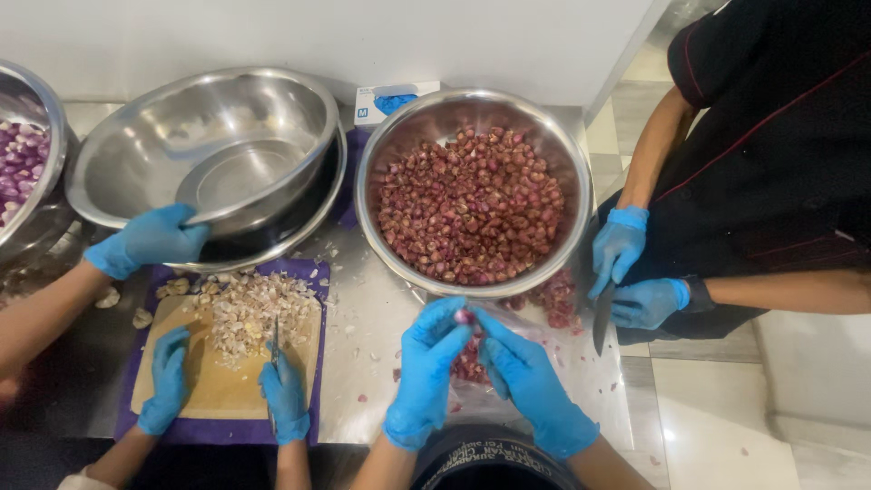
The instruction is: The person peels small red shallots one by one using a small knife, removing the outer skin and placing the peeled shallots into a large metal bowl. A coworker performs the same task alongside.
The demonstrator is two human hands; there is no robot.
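My left hand (428, 363) and my right hand (531, 381), both in blue gloves, meet near the table's front edge. Together their fingertips pinch one small red shallot (464, 316). Just beyond them stands a large steel bowl (374, 218) heaped with unpeeled red shallots (472, 209). Under my hands lies a clear plastic sheet with a pile of reddish shallot skins (469, 361).
A co-worker's gloved hands (626, 272) at the right hold a knife (601, 318). Another person's hands chop garlic (249, 313) on a wooden board (218, 386) at the left. A third gloved hand (150, 238) grips stacked empty steel bowls (127, 163). A glove box (367, 104) sits at the back.
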